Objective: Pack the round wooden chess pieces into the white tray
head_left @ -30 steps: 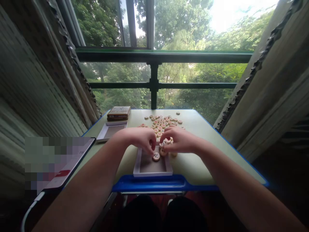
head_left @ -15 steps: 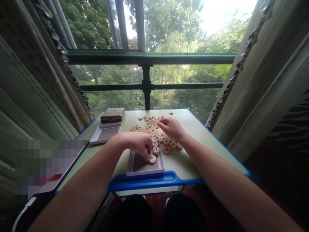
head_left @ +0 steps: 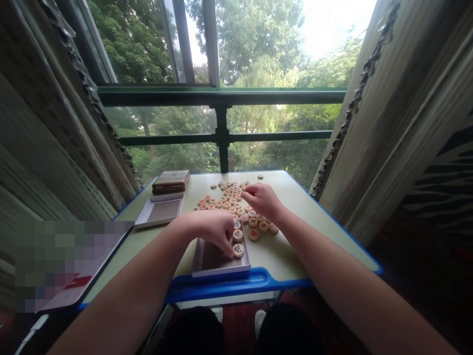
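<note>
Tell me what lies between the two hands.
Round pieces marked with characters lie between the left hand and the right hand, as the head view shows.

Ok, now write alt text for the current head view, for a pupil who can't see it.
A person's left hand touches a round, black-marked game piece inside a shallow tray, while the right hand is beside scattered red- and black-marked pieces on a table. Another tray sits to the left; a window looks onto trees.

black 炮 can be read on two round pieces.
</note>
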A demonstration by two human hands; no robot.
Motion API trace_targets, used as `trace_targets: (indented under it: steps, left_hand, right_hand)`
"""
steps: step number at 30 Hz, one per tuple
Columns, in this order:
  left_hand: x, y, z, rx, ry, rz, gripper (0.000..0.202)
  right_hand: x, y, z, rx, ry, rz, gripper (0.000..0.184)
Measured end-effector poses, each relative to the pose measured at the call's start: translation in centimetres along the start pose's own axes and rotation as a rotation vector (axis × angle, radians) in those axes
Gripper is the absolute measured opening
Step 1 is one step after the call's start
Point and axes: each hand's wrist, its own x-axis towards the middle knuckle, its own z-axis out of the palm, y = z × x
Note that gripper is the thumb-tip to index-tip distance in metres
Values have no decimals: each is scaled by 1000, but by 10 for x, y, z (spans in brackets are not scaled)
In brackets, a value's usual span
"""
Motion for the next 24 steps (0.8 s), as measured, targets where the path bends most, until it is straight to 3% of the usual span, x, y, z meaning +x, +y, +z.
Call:
trace_targets:
  steps: [24]
  left_hand:
    - [1, -3, 2, -36, 91, 59, 43]
  right_hand:
    - [7, 22, 1, -86, 19, 88, 26]
